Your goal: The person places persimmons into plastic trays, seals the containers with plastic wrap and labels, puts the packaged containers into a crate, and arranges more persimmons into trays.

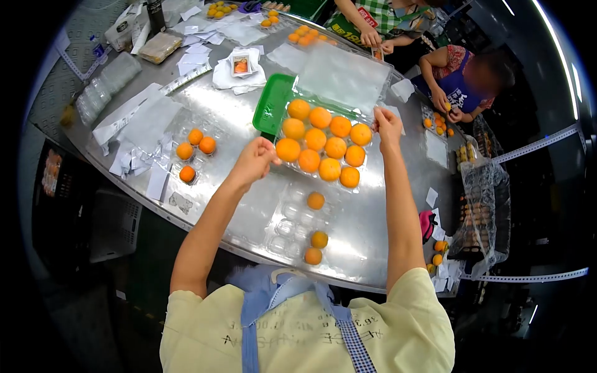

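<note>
A clear plastic clamshell box (364,149) filled with rows of oranges (316,138) is stretched between my two hands. My left hand (256,161) pinches its near-left edge. At the far-right corner, the fingers of my right hand (387,127) are closed on the rim. The box's transparent lid (342,76) lies folded back beyond the fruit. A green plastic tray (272,104) sits against the left side of the box. Closer to me, another clear fruit tray (286,227) holds three oranges (316,200). Several oranges (196,146) rest in clear plastic on the left.
Paper sheets (140,121) and plastic boxes (109,84) lie on the metal table (221,133). A small packed box (240,64) stands on white paper. Two co-workers (457,78) handle fruit across the table. Plastic-covered egg-like items (476,217) stand at the right.
</note>
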